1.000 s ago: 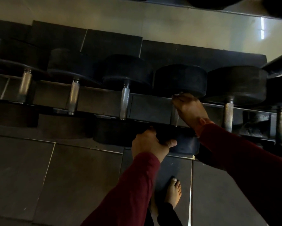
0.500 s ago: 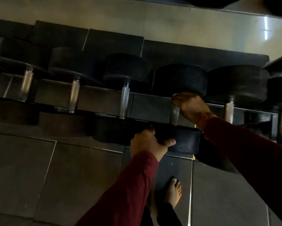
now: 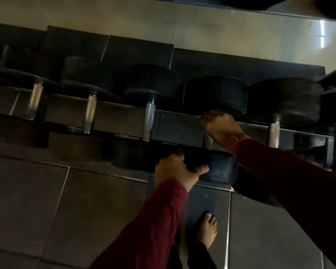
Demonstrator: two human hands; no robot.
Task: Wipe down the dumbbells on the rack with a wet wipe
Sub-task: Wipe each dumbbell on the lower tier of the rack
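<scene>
A row of black round-headed dumbbells with steel handles lies across the dark rack (image 3: 178,127). The one I work on has its far head (image 3: 217,94) at centre right and its near head (image 3: 219,169) below. My right hand (image 3: 219,129) is wrapped round its handle, just under the far head, knuckles up. No wipe shows; whatever lies under that palm is hidden. My left hand (image 3: 177,169) grips the edge of the near head, thumb out to the right.
More dumbbells sit on either side, such as one on the left (image 3: 149,105) and one on the right (image 3: 279,101). Dark floor tiles (image 3: 46,200) spread below. My bare foot (image 3: 208,228) stands under the rack's front edge. A pale wall runs behind.
My right hand slid up the handle from near its middle to just beneath the far head. My left hand kept its hold on the near head.
</scene>
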